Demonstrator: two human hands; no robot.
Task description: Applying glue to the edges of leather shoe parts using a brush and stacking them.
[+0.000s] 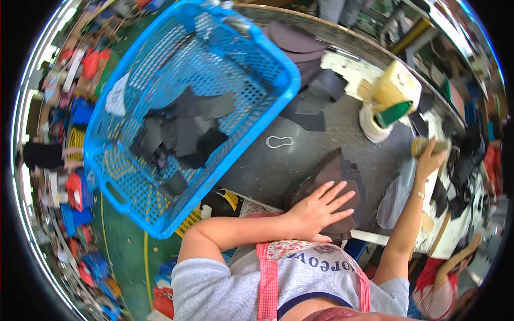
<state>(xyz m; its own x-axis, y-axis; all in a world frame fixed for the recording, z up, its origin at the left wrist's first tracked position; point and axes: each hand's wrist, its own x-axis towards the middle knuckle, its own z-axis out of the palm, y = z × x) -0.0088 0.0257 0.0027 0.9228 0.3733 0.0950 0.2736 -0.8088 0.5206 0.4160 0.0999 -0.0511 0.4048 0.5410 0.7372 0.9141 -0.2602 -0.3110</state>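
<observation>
My left hand lies with fingers spread on a fanned stack of dark brown sheet pieces at the near edge of the table. Out to the right, my right hand has its fingers closed around a yellowish object, whose kind I cannot make out. Below that hand, a clear, rounded flat piece rests on the dark tabletop. Farther in, a small white figure-eight-shaped loop lies by itself.
A large blue perforated basket at the left holds dark cut pieces. More dark sheets lie at the table's back. A yellow container stands beside a whitish round tub and a green piece. Another person sits lower right.
</observation>
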